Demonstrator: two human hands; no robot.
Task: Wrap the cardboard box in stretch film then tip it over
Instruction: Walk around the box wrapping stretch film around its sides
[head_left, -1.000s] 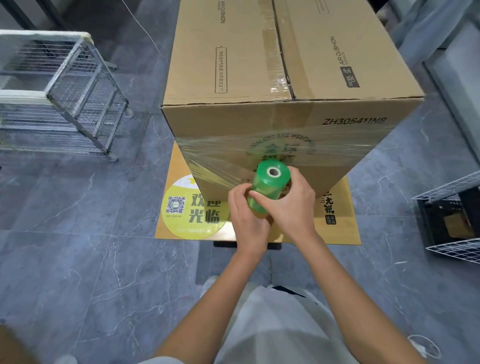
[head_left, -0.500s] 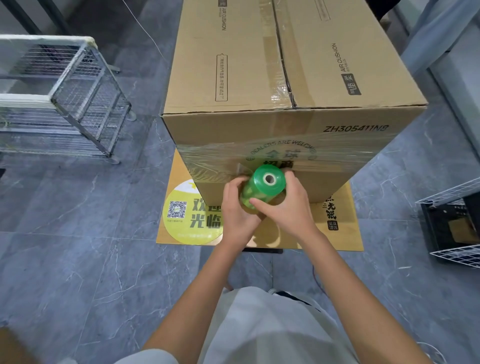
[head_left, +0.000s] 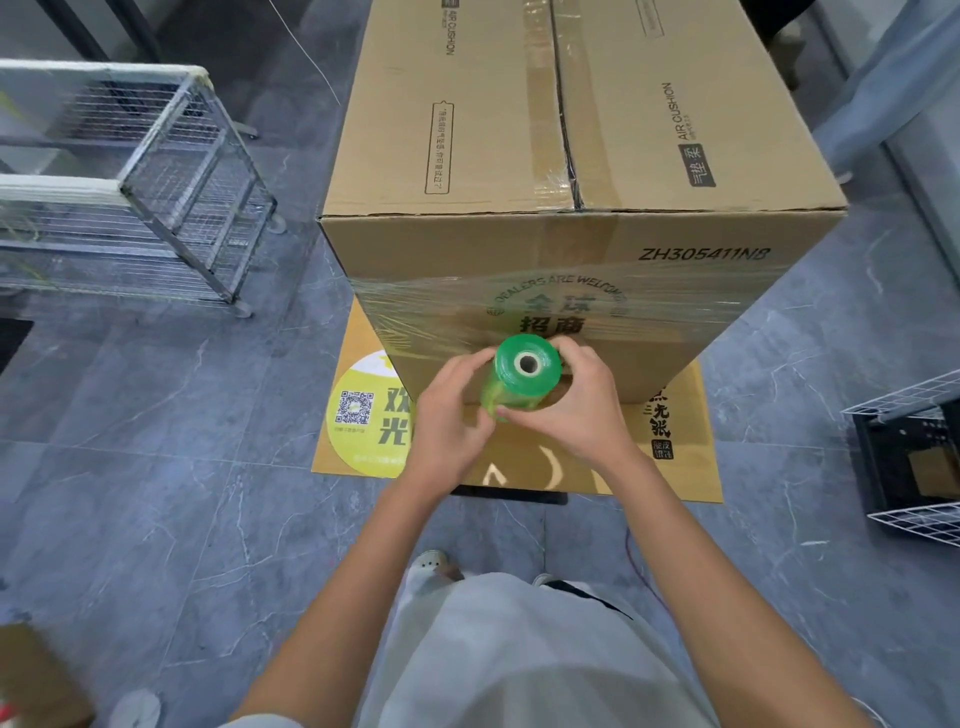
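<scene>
Hardly anything has shifted since a second ago: both my hands stay on the green film roll (head_left: 522, 379), which remains low against the near face of the cardboard box (head_left: 519, 130). My left hand (head_left: 447, 410) curls round its left side; my right hand (head_left: 576, 410) grips it from the right. I note the box upright on a printed floor sheet (head_left: 685, 467), with a band of film (head_left: 675, 306) across its near face.
</scene>
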